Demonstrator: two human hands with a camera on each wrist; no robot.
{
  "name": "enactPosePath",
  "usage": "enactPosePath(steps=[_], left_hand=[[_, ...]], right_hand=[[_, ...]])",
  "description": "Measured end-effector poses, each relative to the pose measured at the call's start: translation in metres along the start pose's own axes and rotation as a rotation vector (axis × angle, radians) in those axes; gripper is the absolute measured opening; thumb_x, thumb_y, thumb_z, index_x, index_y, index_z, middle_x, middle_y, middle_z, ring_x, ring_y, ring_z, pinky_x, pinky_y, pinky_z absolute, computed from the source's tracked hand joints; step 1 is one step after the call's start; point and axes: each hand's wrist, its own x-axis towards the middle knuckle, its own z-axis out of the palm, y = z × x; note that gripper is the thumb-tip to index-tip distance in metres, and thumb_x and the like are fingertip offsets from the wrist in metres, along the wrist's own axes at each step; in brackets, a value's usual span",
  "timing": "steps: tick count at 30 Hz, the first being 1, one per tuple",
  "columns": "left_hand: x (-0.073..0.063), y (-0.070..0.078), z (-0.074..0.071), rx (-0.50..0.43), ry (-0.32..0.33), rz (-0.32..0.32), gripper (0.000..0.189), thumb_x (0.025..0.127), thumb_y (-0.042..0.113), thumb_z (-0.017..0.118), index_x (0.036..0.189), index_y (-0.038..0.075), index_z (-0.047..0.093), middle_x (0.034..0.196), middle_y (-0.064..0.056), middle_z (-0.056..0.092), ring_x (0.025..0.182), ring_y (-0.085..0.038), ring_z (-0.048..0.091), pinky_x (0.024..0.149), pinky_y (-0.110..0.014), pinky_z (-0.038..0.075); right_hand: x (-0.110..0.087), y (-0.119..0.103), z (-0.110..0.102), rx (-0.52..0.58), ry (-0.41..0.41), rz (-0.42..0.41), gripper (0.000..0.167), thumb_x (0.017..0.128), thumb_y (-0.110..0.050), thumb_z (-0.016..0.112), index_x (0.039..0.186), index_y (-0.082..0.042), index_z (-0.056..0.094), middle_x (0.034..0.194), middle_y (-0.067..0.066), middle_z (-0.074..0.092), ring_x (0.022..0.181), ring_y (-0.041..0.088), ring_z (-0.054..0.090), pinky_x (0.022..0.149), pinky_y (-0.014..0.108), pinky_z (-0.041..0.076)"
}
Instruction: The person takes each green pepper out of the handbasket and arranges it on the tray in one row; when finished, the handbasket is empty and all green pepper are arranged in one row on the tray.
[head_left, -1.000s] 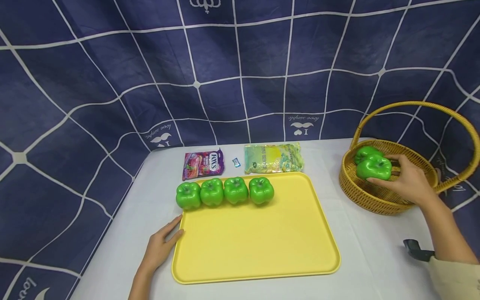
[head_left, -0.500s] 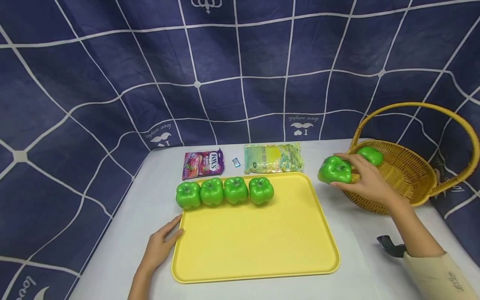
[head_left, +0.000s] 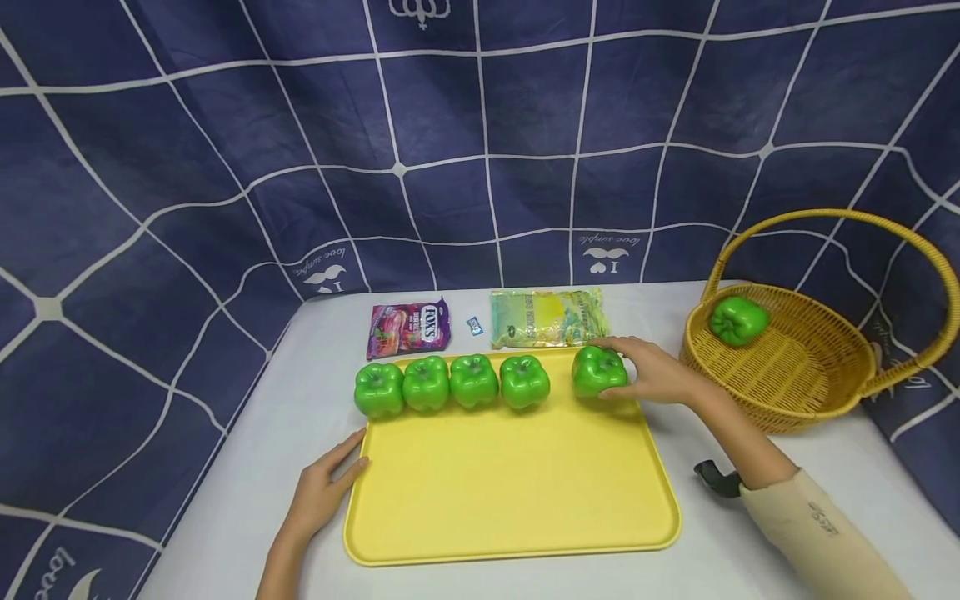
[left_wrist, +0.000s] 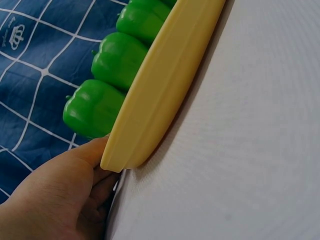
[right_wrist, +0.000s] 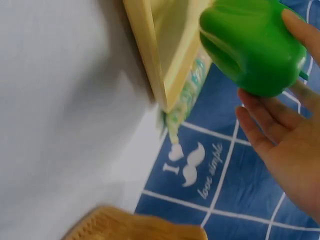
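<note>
My right hand (head_left: 651, 374) grips a green bell pepper (head_left: 596, 372) over the back right corner of the yellow tray (head_left: 510, 483). In the right wrist view, the thumb and fingers hold that pepper (right_wrist: 252, 47) on opposite sides, above the tray rim. Several green bell peppers stand in a row along the tray's back edge; the leftmost pepper (head_left: 379, 390) sits at the back left corner. My left hand (head_left: 318, 492) touches the tray's left edge, its fingers extended. The left wrist view shows that hand (left_wrist: 55, 192) against the tray rim (left_wrist: 150, 100).
A wicker basket (head_left: 802, 421) with a tall handle stands at the right, one green pepper (head_left: 738, 320) inside. Behind the tray lie a purple candy bag (head_left: 408, 327), a small blue packet (head_left: 475, 326) and a green-yellow package (head_left: 551, 318). A dark blue gridded cloth hangs behind.
My right hand has lifted a green pepper out of the basket and carried it left to the tray's back right corner. The left hand stays at the tray's edge.
</note>
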Motion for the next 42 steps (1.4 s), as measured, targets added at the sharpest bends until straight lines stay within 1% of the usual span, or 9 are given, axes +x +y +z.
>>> enactPosePath(steps=[3,6,11,15,21,27,35,42], left_hand=[[0.000,0.000,0.000,0.001,-0.007,-0.010,0.051,0.090,0.041,0.057,0.136,0.020,0.048,0.138,-0.008,0.045,0.127,-0.034,0.039,0.105,-0.052,0.031],[0.000,0.001,0.000,0.001,-0.009,-0.014,0.051,0.090,0.040,0.057,0.136,0.019,0.048,0.138,-0.007,0.045,0.127,-0.034,0.039,0.105,-0.052,0.031],[-0.001,0.002,-0.001,0.001,-0.003,-0.010,0.051,0.090,0.040,0.057,0.136,0.018,0.048,0.137,-0.009,0.046,0.126,-0.035,0.040,0.104,-0.052,0.032],[-0.001,0.002,-0.001,0.002,-0.001,-0.005,0.051,0.090,0.040,0.057,0.136,0.018,0.048,0.137,-0.009,0.046,0.126,-0.035,0.040,0.104,-0.052,0.032],[0.000,0.000,0.000,0.002,-0.003,-0.012,0.051,0.090,0.040,0.057,0.136,0.019,0.048,0.138,-0.009,0.045,0.126,-0.036,0.039,0.104,-0.053,0.031],[0.000,-0.003,0.001,0.008,-0.004,-0.015,0.052,0.090,0.042,0.057,0.136,0.020,0.048,0.138,-0.009,0.045,0.127,-0.036,0.039,0.105,-0.053,0.030],[-0.001,-0.002,0.001,0.013,0.003,-0.014,0.052,0.090,0.043,0.057,0.136,0.021,0.048,0.137,-0.008,0.046,0.126,-0.036,0.039,0.104,-0.053,0.031],[0.000,-0.002,0.002,0.011,0.005,-0.003,0.052,0.090,0.043,0.057,0.136,0.020,0.048,0.137,-0.008,0.046,0.126,-0.035,0.040,0.104,-0.053,0.032]], right_hand=[[0.004,0.000,0.007,0.025,-0.052,0.000,0.078,0.072,-0.040,0.078,0.137,-0.011,0.045,0.129,0.013,0.052,0.117,0.036,0.047,0.095,0.056,0.040],[0.008,-0.001,0.011,0.040,-0.093,0.001,0.078,0.074,-0.041,0.076,0.138,-0.012,0.043,0.132,0.013,0.049,0.119,0.036,0.045,0.097,0.055,0.039],[0.012,-0.003,0.014,0.058,-0.124,-0.035,0.078,0.076,-0.041,0.074,0.141,-0.013,0.040,0.137,0.013,0.046,0.123,0.037,0.042,0.100,0.056,0.035],[0.016,-0.006,0.017,0.065,-0.120,-0.069,0.075,0.077,-0.037,0.074,0.140,-0.012,0.041,0.138,0.015,0.043,0.126,0.037,0.038,0.103,0.056,0.032],[0.019,-0.010,0.022,0.070,-0.098,-0.102,0.071,0.076,-0.030,0.076,0.136,-0.009,0.045,0.136,0.016,0.045,0.126,0.036,0.039,0.103,0.054,0.032],[0.021,-0.012,0.026,0.089,-0.089,-0.112,0.071,0.076,-0.031,0.076,0.137,-0.011,0.044,0.136,0.014,0.045,0.126,0.035,0.039,0.102,0.055,0.034],[0.021,-0.011,0.028,0.085,-0.092,-0.112,0.073,0.077,-0.036,0.075,0.138,-0.013,0.042,0.137,0.012,0.044,0.127,0.035,0.037,0.103,0.056,0.032],[0.019,-0.011,0.028,0.110,-0.080,-0.135,0.073,0.076,-0.032,0.077,0.138,-0.014,0.043,0.137,0.009,0.045,0.128,0.035,0.036,0.104,0.057,0.030]])
